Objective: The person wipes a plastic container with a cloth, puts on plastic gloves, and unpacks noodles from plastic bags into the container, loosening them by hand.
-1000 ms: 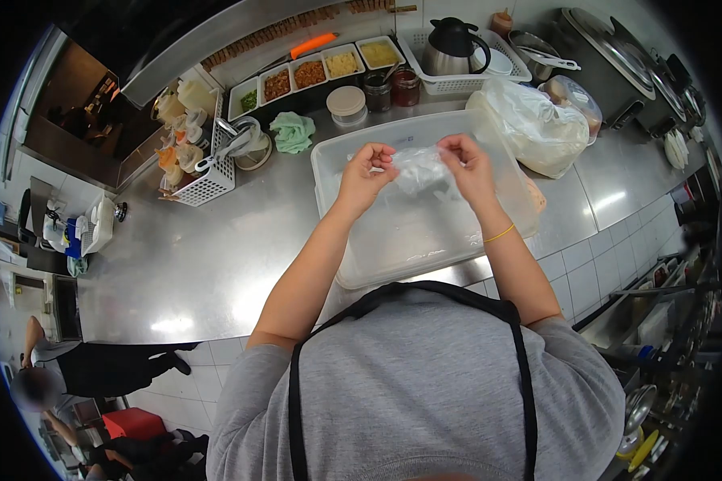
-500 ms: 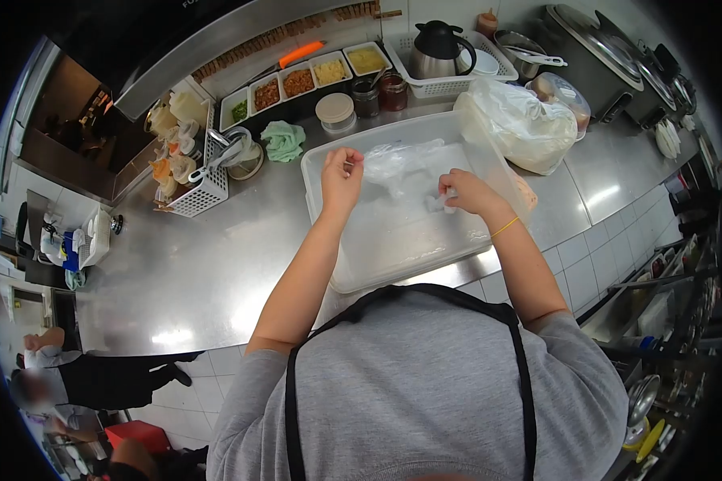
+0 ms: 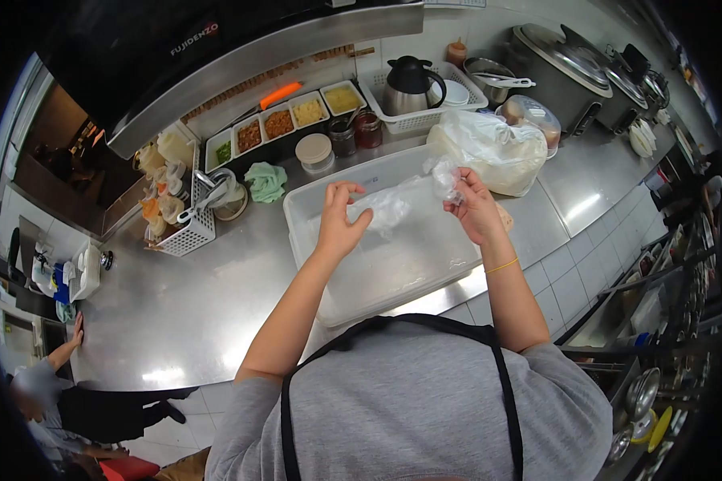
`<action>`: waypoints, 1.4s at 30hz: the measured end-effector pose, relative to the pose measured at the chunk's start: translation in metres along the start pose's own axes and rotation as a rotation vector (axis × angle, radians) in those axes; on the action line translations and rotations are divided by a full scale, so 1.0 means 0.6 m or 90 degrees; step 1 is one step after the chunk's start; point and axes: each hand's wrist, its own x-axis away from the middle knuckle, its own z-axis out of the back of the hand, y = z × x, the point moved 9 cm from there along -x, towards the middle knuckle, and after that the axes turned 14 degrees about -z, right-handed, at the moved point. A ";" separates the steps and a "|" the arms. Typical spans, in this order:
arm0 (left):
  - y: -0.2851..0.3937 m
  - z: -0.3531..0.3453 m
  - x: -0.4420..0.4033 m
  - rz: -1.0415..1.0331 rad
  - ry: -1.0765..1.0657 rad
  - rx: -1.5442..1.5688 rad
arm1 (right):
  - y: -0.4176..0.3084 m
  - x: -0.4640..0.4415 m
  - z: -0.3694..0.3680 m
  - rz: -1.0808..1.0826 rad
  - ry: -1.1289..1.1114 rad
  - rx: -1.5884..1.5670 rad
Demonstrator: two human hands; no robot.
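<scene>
A large translucent plastic bin [image 3: 393, 268] sits on the steel counter in front of me. Over its right side, my right hand [image 3: 475, 210] pinches a crumpled clear plastic bag [image 3: 441, 178] between thumb and fingers. My left hand [image 3: 342, 223] hovers above the bin's left part, its fingers curved and apart, holding nothing. Close beside it, a second piece of clear plastic [image 3: 389, 210] lies bunched in the bin. Whether the left fingertips touch that plastic, I cannot tell.
Behind the bin stand a lidded tub [image 3: 315, 152], a green cloth [image 3: 265, 182], topping trays [image 3: 278, 124] and a thermal jug [image 3: 409, 86]. A filled white plastic bag [image 3: 489, 152] rests at the right. A basket of squeeze bottles [image 3: 186, 232] is left; another person [image 3: 80, 413] stands beyond the counter.
My right hand has risen toward the bin's far right corner, lifting the crumpled plastic bag. My left hand's fingers have spread. The other person's arm now reaches to the counter edge.
</scene>
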 end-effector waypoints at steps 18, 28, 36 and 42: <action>-0.421 0.418 -0.046 0.146 0.787 0.795 | 0.052 0.042 0.023 -0.040 0.057 0.425; -0.363 0.532 -0.136 -0.224 0.488 1.226 | 0.060 0.035 0.019 -0.035 0.030 0.467; -0.309 0.533 -0.136 -0.364 0.422 1.306 | 0.055 0.035 0.023 -0.003 0.050 0.522; -0.251 0.508 -0.127 -0.378 0.398 1.238 | 0.042 0.035 -0.030 0.150 0.076 0.726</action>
